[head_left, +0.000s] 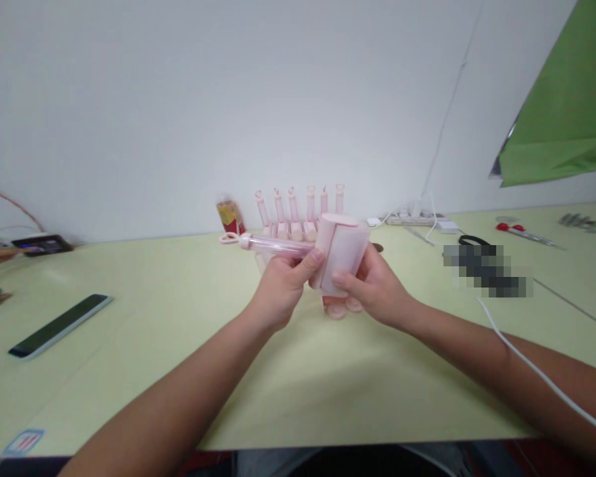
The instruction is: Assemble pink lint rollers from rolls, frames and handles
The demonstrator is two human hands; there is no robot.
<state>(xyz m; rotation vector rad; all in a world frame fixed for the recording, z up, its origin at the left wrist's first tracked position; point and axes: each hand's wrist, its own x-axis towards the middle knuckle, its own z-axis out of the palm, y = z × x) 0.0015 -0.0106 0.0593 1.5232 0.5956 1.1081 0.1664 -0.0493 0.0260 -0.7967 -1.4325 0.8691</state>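
Note:
Above the middle of the table, both my hands hold one pale pink piece. It has a clear pink tube handle (281,247) with a loop at its left end, and a wide, rounded head (342,252) with a seam down it. My left hand (288,285) is closed where the tube meets the head, its thumb on the head's edge. My right hand (375,285) grips the head from the right, thumb pressed on its front. Behind stands a row of several similar pink tubes with loops (293,209). Small pink round parts (336,310) show below the head, partly hidden.
A phone-like device (59,326) lies at left. A yellow-and-red box (231,215) leans by the wall. A power strip (417,217), red-handled scissors (526,234) and a black strap (477,244) are at right. A white cable (526,371) crosses over my right forearm.

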